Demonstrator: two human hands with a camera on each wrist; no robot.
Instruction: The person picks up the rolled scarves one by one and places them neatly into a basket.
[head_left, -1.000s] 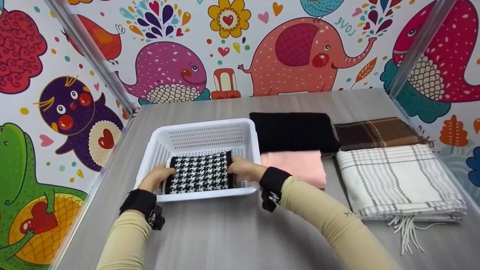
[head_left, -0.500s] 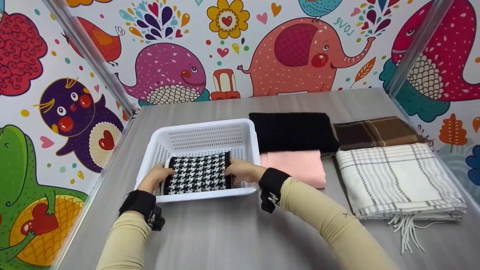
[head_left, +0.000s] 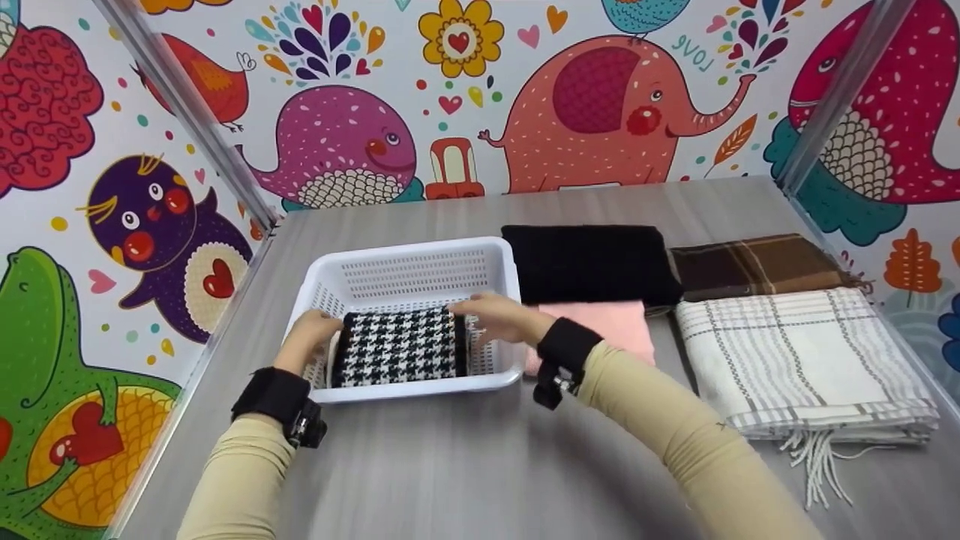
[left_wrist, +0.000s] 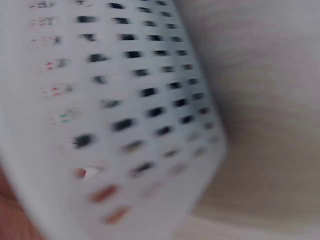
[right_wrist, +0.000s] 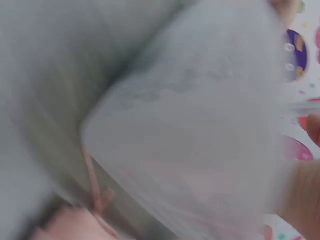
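Observation:
A folded black-and-white houndstooth scarf (head_left: 401,345) lies flat in a white plastic basket (head_left: 420,387) with slotted walls. My left hand (head_left: 306,336) reaches over the basket's left rim, its fingertips right at the scarf's left edge. Over the right rim comes my right hand (head_left: 501,315), raised a little above the scarf's right edge with fingers extended and nothing in them. The left wrist view is filled by the basket's outer wall (left_wrist: 135,100), blurred, with a bit of hand at the lower left. In the right wrist view the blurred basket wall (right_wrist: 200,125) hides the scarf.
Right of the basket lie a folded black cloth (head_left: 589,262) and a pink one (head_left: 607,326), partly behind my right wrist. Farther right are a brown plaid cloth (head_left: 757,266) and a white checked, fringed one (head_left: 795,360). Printed panels (head_left: 465,97) enclose the grey table (head_left: 442,465).
Both hands have let go of the scarf's sides. The right hand has risen and moved right; the left has shifted slightly up and left. The scarf stays in the basket.

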